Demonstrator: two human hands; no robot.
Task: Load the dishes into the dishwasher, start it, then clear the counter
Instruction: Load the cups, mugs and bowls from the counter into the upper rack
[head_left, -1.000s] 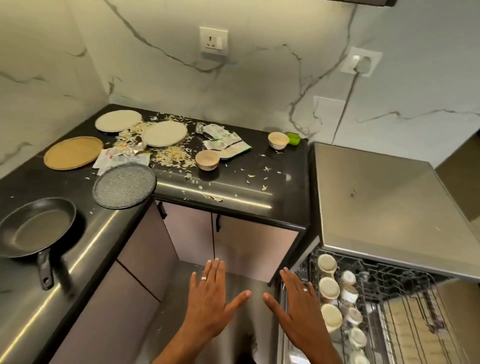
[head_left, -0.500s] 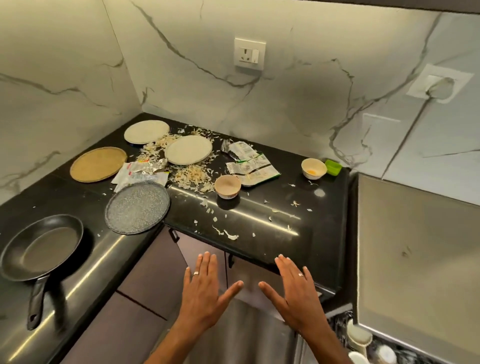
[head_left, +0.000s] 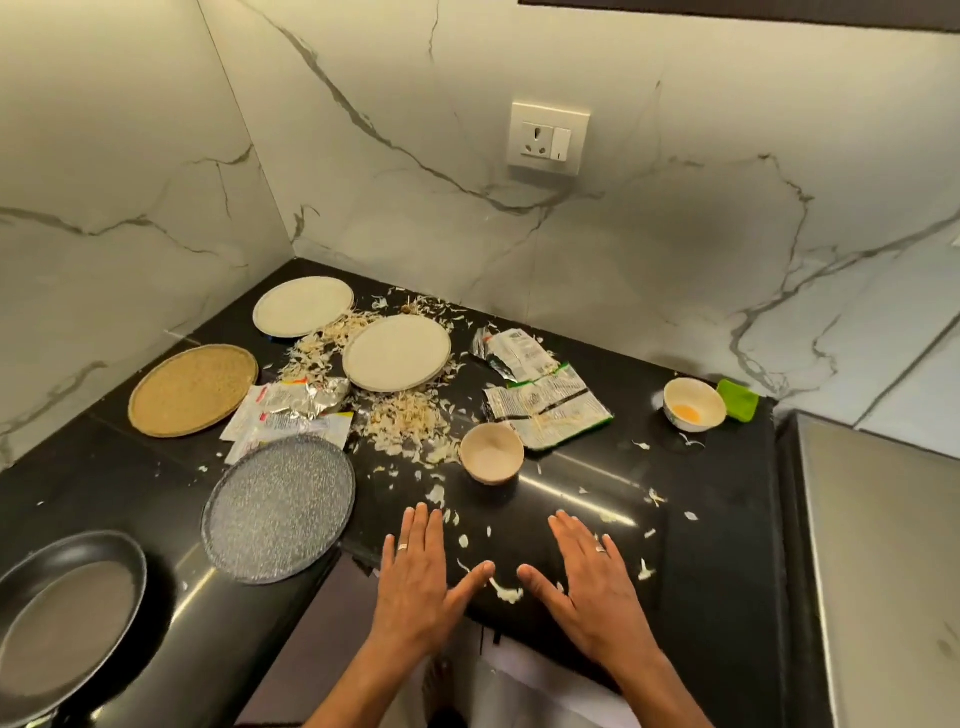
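- The left hand (head_left: 415, 577) is spread flat, fingers straight and thumb out, over the front edge of the black counter (head_left: 701, 519). It holds nothing; whether the palm rests on the surface or floats just above it cannot be told.
- The right hand (head_left: 592, 582) mirrors it — flat, empty, thumb pointing inward. The two thumbs nearly meet over a few pale food scraps (head_left: 506, 592), a pose that reads as readiness before a first reach, not as a grip.
- Just beyond the fingertips sits a small tan bowl (head_left: 491, 452), upright and empty-looking; as the nearest dish, it is probably the easiest first pick.
- To its left a grey speckled plate (head_left: 278, 506) lies flat, with its near rim past the counter's inner corner, so it could be lifted by that edge.
- Further back lie two cream plates — one (head_left: 397, 353) ringed by a heap of shredded scraps (head_left: 405, 421), the other (head_left: 303, 305) near the wall corner — and a woven-looking tan plate (head_left: 192, 389) to the left.
- Torn snack wrappers (head_left: 545, 410) and foil packets (head_left: 291, 410) lie among the plates; this is rubbish for the later clearing step.
- At far right a white bowl (head_left: 693, 410) holds a yellow residue, with a green item (head_left: 737, 399) touching it.
- A black frying pan (head_left: 67, 623) sits at the lower left.
- The steel surface (head_left: 883, 545) at the right edge is probably the dishwasher's top; its racks are out of view.
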